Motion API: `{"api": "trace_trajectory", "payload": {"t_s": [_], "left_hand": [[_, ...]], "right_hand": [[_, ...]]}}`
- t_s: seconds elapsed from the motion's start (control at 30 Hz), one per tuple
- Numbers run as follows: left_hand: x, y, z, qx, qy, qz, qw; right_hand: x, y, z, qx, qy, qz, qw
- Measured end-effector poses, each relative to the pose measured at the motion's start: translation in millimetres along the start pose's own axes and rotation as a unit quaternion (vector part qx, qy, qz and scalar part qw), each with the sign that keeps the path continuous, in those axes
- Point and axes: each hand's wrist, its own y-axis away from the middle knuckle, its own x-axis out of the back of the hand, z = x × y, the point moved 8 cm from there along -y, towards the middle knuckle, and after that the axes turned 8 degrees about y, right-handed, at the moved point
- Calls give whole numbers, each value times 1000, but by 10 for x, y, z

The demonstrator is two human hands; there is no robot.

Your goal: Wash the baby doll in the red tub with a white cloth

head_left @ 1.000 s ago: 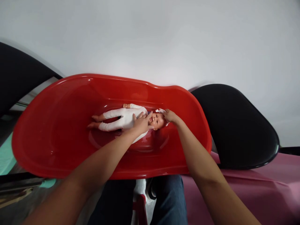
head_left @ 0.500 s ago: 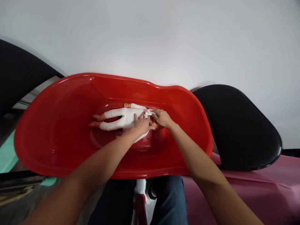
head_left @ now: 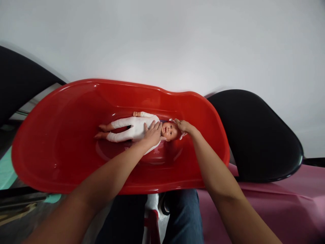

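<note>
Right grip [head_left: 183,126] clamped on pale cloth [head_left: 182,136], left grip [head_left: 152,134] spread, white-clad doll [head_left: 138,126] face-up, mouth open

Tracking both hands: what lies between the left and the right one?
The doll's head lies between the left hand and the right hand, with pale cloth at the latter; the head camera shows it.

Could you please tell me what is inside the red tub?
A doll in white lies face up in the red tub. The left hand covers part of its chest; the right hand holds pale cloth at its head. What is under the doll is hidden.
</note>
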Motion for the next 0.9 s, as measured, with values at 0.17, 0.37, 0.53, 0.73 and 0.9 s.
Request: {"api": "trace_trajectory", "payload": {"t_s": [0.17, 0.37, 0.53, 0.73, 0.9], "left_hand": [[-17, -25, -20, 6, 15, -4, 1000], [-38, -68, -54, -2, 28, 0, 1000], [-100, -119, -93, -9, 34, 18, 999], [-93, -116, -95, -12, 35, 21, 999], [-80, -112, -97, -10, 42, 19, 999]], "right_hand": [[50, 359, -94, 45, -93, -85, 991], [95, 481, -61, 39, -45, -115, 992], [56, 353, -3, -6, 82, -99, 992], [0, 401, -51, -49, 117, -98, 987], [-39, 440, -168, -17, 78, -95, 992]]}}
